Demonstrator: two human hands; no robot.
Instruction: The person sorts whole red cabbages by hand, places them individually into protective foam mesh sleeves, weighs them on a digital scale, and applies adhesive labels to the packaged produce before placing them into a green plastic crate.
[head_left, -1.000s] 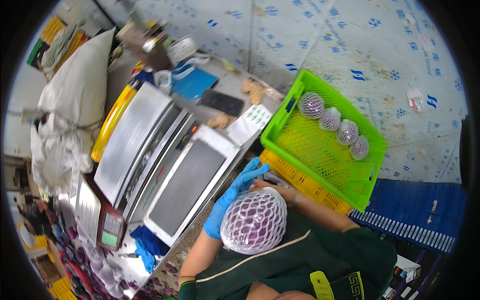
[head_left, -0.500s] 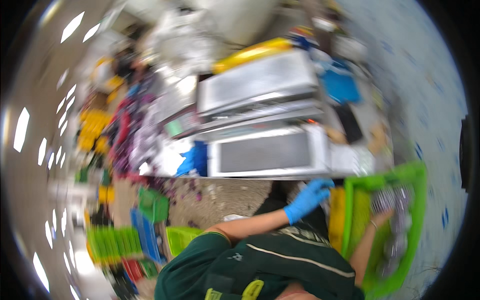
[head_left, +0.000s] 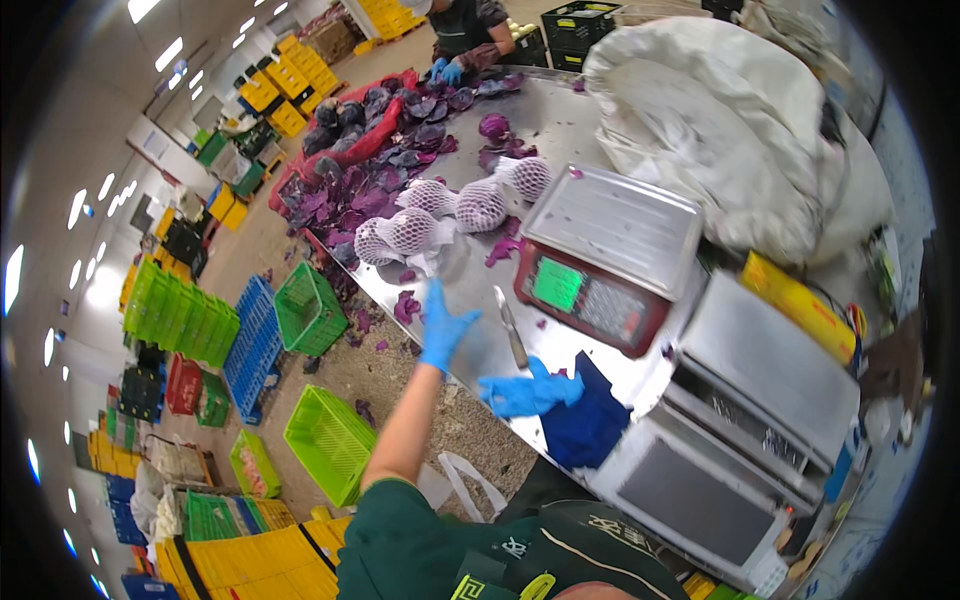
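Observation:
My left hand (head_left: 445,328), in a blue glove, reaches over the table's near edge with fingers spread and nothing in them. Just beyond its fingertips lie several round heads in white foam nets (head_left: 411,231), purple showing through the mesh. To the right of the hand, a knife (head_left: 511,328) rests on the metal tabletop (head_left: 470,300). Nearer to me a loose blue glove (head_left: 532,389), looking empty, lies against a dark blue cloth (head_left: 588,418). My right hand is out of view.
A red-based scale (head_left: 600,260) and a grey-topped machine (head_left: 700,490) stand on the right. Purple cabbage leaves (head_left: 375,200) pile up beyond the nets. Across the table works another person (head_left: 465,35) in blue gloves. Green crates (head_left: 330,440) sit on the floor at left.
The view has swung left toward the netted heads. My left hand has moved out from my body over the table. My right hand, before in a green crate beside netted heads, has left the view.

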